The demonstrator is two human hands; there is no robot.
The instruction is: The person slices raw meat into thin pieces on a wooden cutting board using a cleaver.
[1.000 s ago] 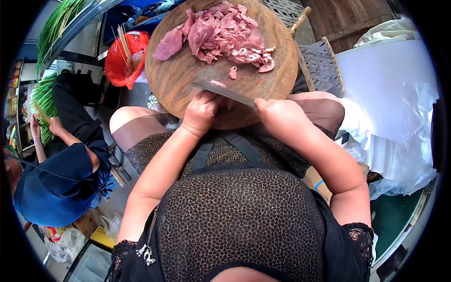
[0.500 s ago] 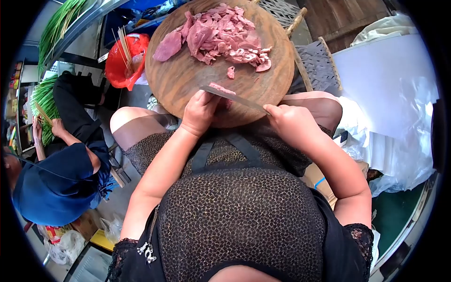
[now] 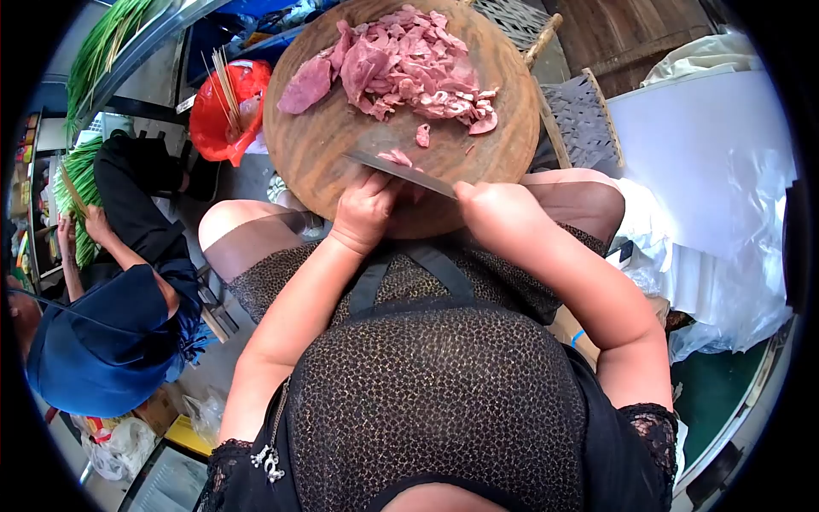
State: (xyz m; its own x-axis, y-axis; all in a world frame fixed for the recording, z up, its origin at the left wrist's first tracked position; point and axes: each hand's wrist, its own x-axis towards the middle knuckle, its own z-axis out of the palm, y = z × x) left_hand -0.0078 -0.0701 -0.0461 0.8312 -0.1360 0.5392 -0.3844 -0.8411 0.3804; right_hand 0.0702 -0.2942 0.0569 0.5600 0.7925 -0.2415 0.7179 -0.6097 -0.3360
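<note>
My right hand point(image 3: 495, 209) grips the handle of a knife point(image 3: 405, 173), whose blade slants up to the left over the near part of a round wooden chopping board point(image 3: 311, 158). Under and behind the blade lies a small piece of meat point(image 3: 396, 157), partly hidden. My left hand point(image 3: 367, 207) is closed at that piece, its fingertips bent beneath the blade and partly covered by it. Farther back on the board sits a heap of sliced pink meat point(image 3: 418, 72), with a larger chunk point(image 3: 304, 86) at its left. One small scrap point(image 3: 422, 135) lies apart, nearer the knife.
A red plastic bag point(image 3: 223, 128) holding thin sticks stands left of the board. At the left, another person in a blue garment point(image 3: 102, 341) handles green stalks point(image 3: 83, 183). Woven stools point(image 3: 580, 119) stand behind right, beside a white sheet-covered surface point(image 3: 691, 145).
The knife and my right hand have shifted left, bringing the blade farther across my left fingers. My left hand stays nearly in place. The other person's hands have moved slightly.
</note>
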